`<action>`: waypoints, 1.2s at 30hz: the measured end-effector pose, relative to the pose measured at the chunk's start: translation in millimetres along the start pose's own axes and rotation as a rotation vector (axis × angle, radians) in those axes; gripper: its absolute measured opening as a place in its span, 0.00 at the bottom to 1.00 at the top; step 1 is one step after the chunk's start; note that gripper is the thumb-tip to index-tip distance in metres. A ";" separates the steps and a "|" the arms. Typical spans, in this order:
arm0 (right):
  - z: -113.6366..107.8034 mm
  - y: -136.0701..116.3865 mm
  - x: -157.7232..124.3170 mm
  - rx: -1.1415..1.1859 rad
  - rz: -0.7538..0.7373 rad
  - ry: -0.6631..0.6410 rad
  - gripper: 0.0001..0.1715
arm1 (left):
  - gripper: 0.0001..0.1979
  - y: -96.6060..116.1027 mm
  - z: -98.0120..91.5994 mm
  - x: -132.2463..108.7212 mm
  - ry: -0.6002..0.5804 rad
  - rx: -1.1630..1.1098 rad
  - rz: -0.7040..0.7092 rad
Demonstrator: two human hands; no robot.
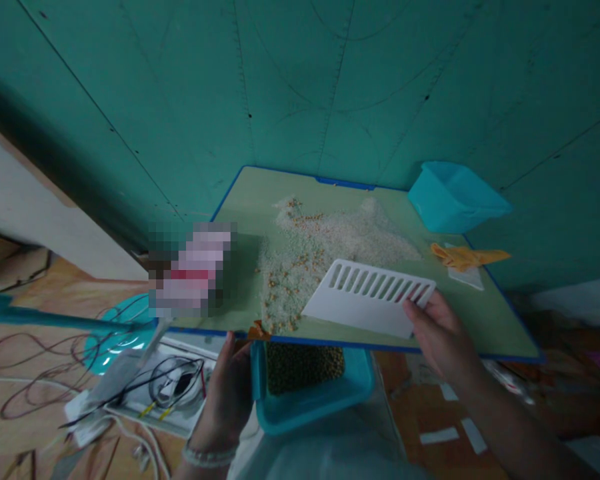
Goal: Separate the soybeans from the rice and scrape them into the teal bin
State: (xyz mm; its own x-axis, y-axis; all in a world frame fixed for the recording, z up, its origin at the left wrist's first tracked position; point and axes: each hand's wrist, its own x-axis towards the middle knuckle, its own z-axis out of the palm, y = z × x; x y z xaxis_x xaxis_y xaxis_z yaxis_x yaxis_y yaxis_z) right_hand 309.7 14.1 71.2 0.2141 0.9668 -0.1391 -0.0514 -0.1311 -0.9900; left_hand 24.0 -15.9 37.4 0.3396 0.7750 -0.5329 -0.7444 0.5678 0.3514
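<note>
While the left hand wraps the near blue rim of a pale green board from below, its fingers bent upward and closed on the edge, the right hand reaches in from the lower right and pinches a white plastic scraper at its right end, fingers firmly closed on it. This scraper is a thin, flat plate with softly rounded corners and a row of narrow slots along its far edge. Its long axis runs across the board, slanting slightly against the near rim, and it rests on the smooth surface just beside a loose, granular spread of pale rice-like grains flecked with yellow-brown seeds. Directly below the near rim sits a teal plastic tub holding a heap of darker olive-brown seeds. A second teal tub stands just past the board's far right corner, and a crumpled yellow cloth lies at the board's right edge. A beaded bracelet circles the left wrist. A pixelated object at the board's left side is too blurred to tell.
</note>
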 end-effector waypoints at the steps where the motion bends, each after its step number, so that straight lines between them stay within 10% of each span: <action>1: 0.6 -1.1 2.0 0.003 -0.011 0.001 0.17 | 0.23 -0.2 -1.1 0.0 -0.007 0.008 0.002; 36: 12.8 6.5 -9.8 0.039 0.135 -0.106 0.21 | 0.24 2.6 1.7 -1.9 0.136 0.014 0.026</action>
State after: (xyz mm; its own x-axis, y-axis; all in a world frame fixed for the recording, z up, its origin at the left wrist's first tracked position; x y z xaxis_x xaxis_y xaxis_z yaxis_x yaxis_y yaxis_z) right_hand 294.8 6.6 66.4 0.0986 0.9590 -0.2658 -0.1112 -0.2549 -0.9606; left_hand 22.4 -15.4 40.6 0.2384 0.7455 -0.6224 -0.7433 0.5525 0.3770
